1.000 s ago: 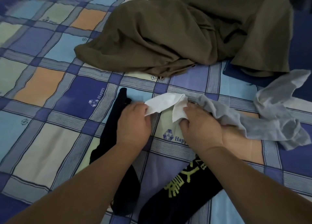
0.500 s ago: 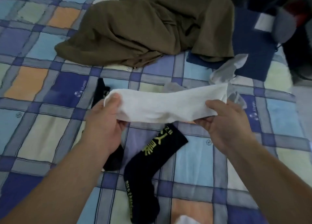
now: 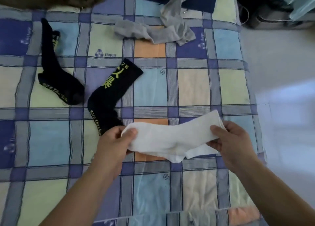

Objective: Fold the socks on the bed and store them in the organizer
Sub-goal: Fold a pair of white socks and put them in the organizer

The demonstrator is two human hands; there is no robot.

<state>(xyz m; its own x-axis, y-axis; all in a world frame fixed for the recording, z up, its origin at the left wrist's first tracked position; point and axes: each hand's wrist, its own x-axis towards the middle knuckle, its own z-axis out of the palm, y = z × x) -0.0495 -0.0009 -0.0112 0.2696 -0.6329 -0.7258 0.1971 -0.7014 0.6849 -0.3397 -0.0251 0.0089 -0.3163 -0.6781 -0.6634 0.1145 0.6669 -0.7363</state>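
- Above the checked patchwork bed point(image 3: 192, 87), the white ribbed cotton sock point(image 3: 170, 138) stretches left to right between both grips.
- Left hand point(image 3: 115, 140) pinches the toe end; right hand point(image 3: 230, 142) pinches the cuff end.

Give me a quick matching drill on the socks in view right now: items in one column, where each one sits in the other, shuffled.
Items:
1. white sock
2. grey socks
3. black sock with "ZB" at its cuff
4. other black sock

Places:
A. far left on the bedsheet
B. top centre, crumpled
C. gripped by both hands
D. centre, toe by the left hand

Pairs: 1-C, 2-B, 3-D, 4-A
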